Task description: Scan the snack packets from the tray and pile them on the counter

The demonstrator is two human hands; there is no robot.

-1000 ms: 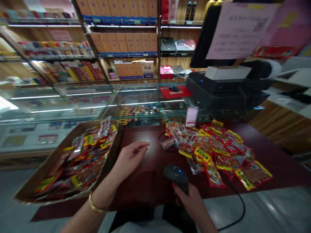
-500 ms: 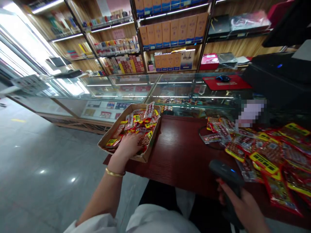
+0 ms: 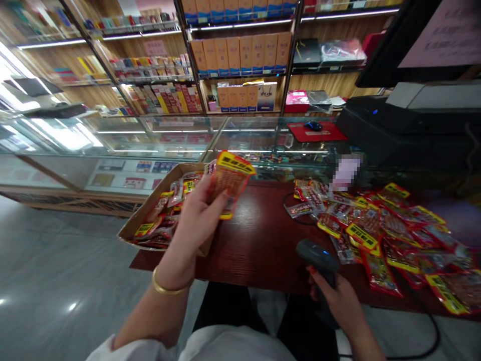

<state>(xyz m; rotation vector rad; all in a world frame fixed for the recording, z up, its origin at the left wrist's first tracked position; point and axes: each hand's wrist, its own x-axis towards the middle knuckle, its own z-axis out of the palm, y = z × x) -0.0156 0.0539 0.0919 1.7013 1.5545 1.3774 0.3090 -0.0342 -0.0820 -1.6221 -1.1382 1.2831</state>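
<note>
My left hand (image 3: 201,213), with a gold bangle at the wrist, is closed on a snack packet (image 3: 233,180) with a yellow band and red edges. It holds the packet up beside a cardboard box (image 3: 130,231) filled with similar packets. My right hand (image 3: 334,296) is wrapped round the handle of a dark barcode scanner (image 3: 318,256), which shows a small blue light. The scanner is over the front part of the dark red tabletop (image 3: 255,240). To its right lies a loose heap of snack packets (image 3: 370,220).
Behind the table runs a glass display counter (image 3: 240,135), with a mouse (image 3: 313,126) on a red pad (image 3: 338,134). A black machine and a monitor (image 3: 398,40) stand at the right. Shelves with boxes (image 3: 240,55) line the wall. A dark cable (image 3: 432,346) hangs at the lower right.
My left hand has come up out of the box with a snack packet in it. The camera view has turned to the right. My right hand still holds the scanner.
</note>
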